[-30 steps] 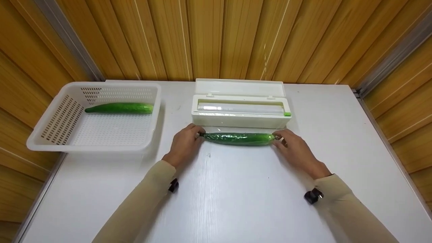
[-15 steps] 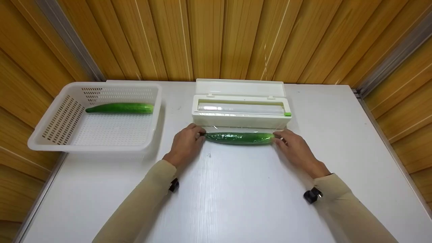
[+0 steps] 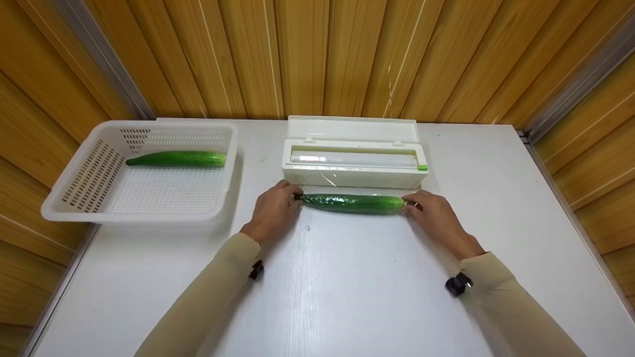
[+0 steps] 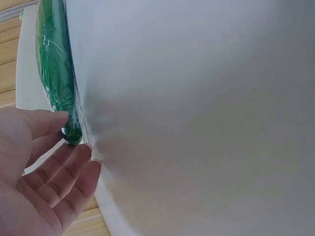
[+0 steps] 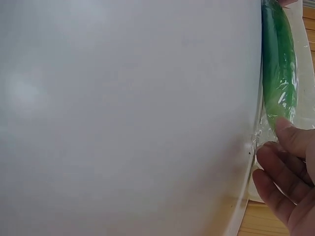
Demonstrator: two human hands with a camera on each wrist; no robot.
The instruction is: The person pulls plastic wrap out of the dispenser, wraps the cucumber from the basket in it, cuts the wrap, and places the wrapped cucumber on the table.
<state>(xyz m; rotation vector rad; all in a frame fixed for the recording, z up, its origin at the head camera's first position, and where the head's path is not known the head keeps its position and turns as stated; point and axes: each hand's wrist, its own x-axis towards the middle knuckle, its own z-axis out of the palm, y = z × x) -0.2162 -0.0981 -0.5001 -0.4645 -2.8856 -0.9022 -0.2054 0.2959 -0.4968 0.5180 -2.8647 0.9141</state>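
From my end I see a white table [image 3: 347, 307], its top faintly streaked. Toward the back, near the middle, I have a white box [image 3: 353, 178] standing open on it. A white basket [image 3: 134, 217] sits at the left, reaching out past the table's edge. Just in front of the box is a film-wrapped cucumber [image 3: 352, 203]; I can't tell whether it touches the table. A grey smudge [image 3: 306, 228] marks the top nearby.

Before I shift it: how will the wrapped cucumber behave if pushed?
The wrapped cucumber would probably roll if pushed side-on, being long and rounded. Its film looks glossy, so it may be slippery. It is likely stiff: its thick body lies nearly straight.
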